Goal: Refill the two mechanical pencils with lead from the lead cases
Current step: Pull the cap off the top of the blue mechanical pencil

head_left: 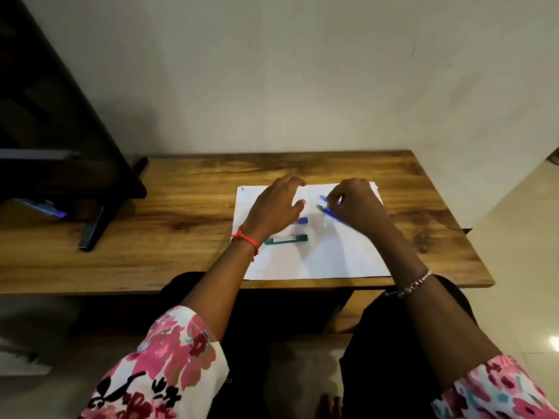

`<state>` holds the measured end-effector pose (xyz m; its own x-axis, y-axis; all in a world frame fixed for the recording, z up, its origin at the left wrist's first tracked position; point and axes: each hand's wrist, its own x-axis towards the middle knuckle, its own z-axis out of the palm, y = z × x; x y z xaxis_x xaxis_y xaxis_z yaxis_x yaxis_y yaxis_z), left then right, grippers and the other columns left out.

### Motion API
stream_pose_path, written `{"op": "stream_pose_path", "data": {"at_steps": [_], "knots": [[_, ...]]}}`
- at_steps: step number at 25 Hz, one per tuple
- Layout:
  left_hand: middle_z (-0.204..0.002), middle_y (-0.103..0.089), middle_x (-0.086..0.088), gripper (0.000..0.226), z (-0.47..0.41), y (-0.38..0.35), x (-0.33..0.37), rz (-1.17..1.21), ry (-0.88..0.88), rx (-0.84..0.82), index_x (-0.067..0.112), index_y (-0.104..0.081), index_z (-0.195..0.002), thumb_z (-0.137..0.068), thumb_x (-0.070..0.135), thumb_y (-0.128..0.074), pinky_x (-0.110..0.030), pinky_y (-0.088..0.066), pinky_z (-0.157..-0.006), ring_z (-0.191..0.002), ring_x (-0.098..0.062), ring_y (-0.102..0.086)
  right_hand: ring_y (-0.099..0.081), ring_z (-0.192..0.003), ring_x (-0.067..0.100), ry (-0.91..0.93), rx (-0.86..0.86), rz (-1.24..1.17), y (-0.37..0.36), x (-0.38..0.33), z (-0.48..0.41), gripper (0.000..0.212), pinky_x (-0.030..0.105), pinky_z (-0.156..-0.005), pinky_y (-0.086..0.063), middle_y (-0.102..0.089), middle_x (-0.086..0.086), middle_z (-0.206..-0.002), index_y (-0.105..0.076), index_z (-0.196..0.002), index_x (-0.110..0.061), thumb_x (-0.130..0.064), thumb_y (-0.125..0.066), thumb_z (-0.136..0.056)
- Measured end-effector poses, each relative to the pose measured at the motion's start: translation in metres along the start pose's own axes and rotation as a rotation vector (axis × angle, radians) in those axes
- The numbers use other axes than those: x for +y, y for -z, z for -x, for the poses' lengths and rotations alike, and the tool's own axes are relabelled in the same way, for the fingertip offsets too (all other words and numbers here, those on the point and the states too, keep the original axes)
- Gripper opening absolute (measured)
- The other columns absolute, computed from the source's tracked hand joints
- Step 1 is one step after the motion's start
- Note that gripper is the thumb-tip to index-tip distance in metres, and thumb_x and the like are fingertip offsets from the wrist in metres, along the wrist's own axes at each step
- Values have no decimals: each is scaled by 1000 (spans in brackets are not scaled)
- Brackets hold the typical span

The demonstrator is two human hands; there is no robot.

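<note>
On white paper (317,261) on the desk (181,207), the right hand (357,204) pinches a blue mechanical pencil (329,211), with a second blue pencil (323,197) just beyond. The left hand (272,204), fingers loose and holding nothing, is above the blue lead case (302,220); the green lead case (286,239) lies nearer.

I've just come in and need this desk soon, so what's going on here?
A person sits at a brown wooden table and works over a white sheet of paper. Their right hand pinches a blue plastic mechanical pencil. A second blue pencil tip shows just beyond it. Their left hand is open above a small blue lead case. A green rectangular lead case lies untouched on the paper. No loose lead can be seen.
</note>
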<state>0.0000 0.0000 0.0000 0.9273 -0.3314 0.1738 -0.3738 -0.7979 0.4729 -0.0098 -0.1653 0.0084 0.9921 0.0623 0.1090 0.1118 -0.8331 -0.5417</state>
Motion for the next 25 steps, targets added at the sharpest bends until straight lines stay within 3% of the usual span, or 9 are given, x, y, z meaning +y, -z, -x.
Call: {"op": "stream_pose_path", "data": {"at_steps": [5,9,12,14,15,17,19,22,25], "knots": [[-133,-49,0,32,-25,-10,-9,55,85,-119,18,-54,-120,-88,20,-57,-33,-40,-96,-124,-18,-43,-60,-98,32,-198,-147,192,0,8,-9,31,27,-72,-38,-63,18,-108,-65,-102,0,-8,-75,-75],[-134,-50,2,39,-24,-11,-2,57,11,-126,20,-53,-122,-85,21,-62,-29,-38,-96,-124,-16,-43,-61,-96,30,-206,-137,214,0,7,-8,25,28,-69,-38,-65,16,-107,-65,-104,1,-5,-68,-80],[-132,-54,1,48,-20,-4,5,-13,-138,-102,20,-52,-126,-81,26,-67,-27,-25,-106,-124,-16,-45,-61,-79,22,-112,-179,-109,5,0,-10,18,21,-63,-41,-68,9,-88,-73,-98,-4,-5,-67,-81],[-118,-65,-1,38,-17,1,11,-22,-196,-48,19,-60,-118,-81,24,-67,-33,-18,-112,-112,-20,-53,-60,-67,18,-75,-190,-383,13,-3,-9,16,20,-59,-46,-68,10,-79,-75,-96,-6,-4,-67,-82],[-109,-70,-4,31,-17,5,12,10,-177,-25,17,-66,-111,-81,22,-67,-35,-25,-109,-104,-23,-57,-61,-62,16,-77,-190,-481,16,-1,-8,15,20,-57,-49,-69,12,-77,-74,-96,-6,-6,-68,-82],[-99,-73,-9,23,-18,14,7,90,-65,-26,12,-72,-101,-80,19,-68,-33,-43,-89,-93,-23,-62,-67,-59,11,-118,-180,-636,22,5,-8,15,18,-58,-55,-71,15,-77,-73,-95,-3,-8,-71,-81],[-88,-73,-12,17,-17,22,-4,174,30,-76,6,-73,-94,-80,13,-67,-29,-45,-74,-78,-15,-64,-71,-64,11,-175,-150,-822,26,12,-9,17,18,-63,-57,-73,10,-75,-71,-96,3,-2,-70,-79],[-75,-68,0,18,-12,27,-7,375,132,-120,7,-69,-98,-81,9,-65,-22,-48,-68,-58,-4,-64,-73,-69,17,-222,-68,-1043,26,14,-10,14,18,-70,-57,-74,2,-70,-70,-90,1,7,-67,-78],[-82,-68,-2,24,-10,21,8,595,157,-160,17,-64,-109,-85,16,-63,-23,-53,-66,-59,-12,-65,-72,-67,20,-210,-23,-1060,19,8,-11,11,24,-72,-59,-74,5,-69,-71,-89,0,3,-68,-79]]}}
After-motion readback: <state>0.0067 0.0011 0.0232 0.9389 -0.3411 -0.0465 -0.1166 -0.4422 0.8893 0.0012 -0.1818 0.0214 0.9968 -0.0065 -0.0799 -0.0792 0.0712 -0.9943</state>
